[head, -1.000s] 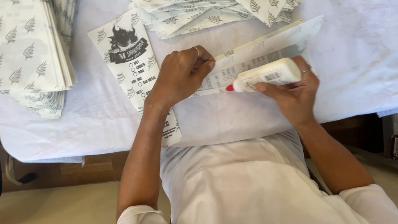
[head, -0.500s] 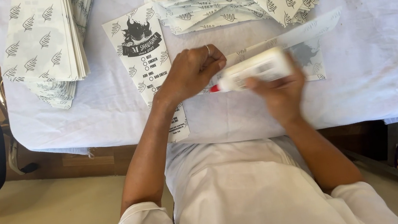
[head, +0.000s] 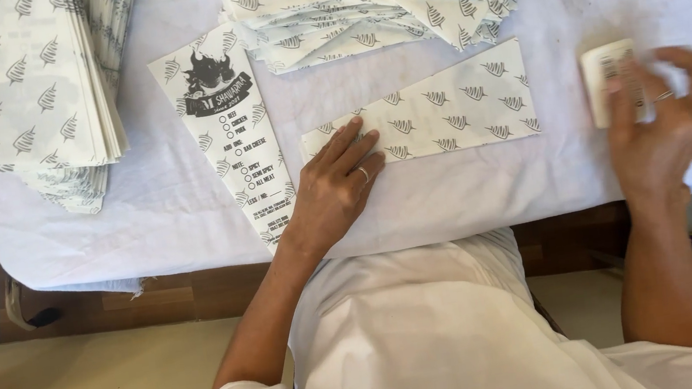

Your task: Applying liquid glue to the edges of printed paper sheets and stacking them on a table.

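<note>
White-clothed table [head: 190,214], stacks of leaf-print paper bags [head: 44,99] on it. One flat leaf-print bag [head: 441,112] lies at the table's near edge, left hand [head: 337,191] flat, fingers spread on its left end. Right hand [head: 664,133], blurred, grips white glue bottle [head: 609,83] near the right edge.

Left hand [head: 343,188] presses flat on a patterned paper sleeve [head: 429,116]; blurred right hand [head: 663,129] grips a white glue bottle [head: 609,81].
</note>
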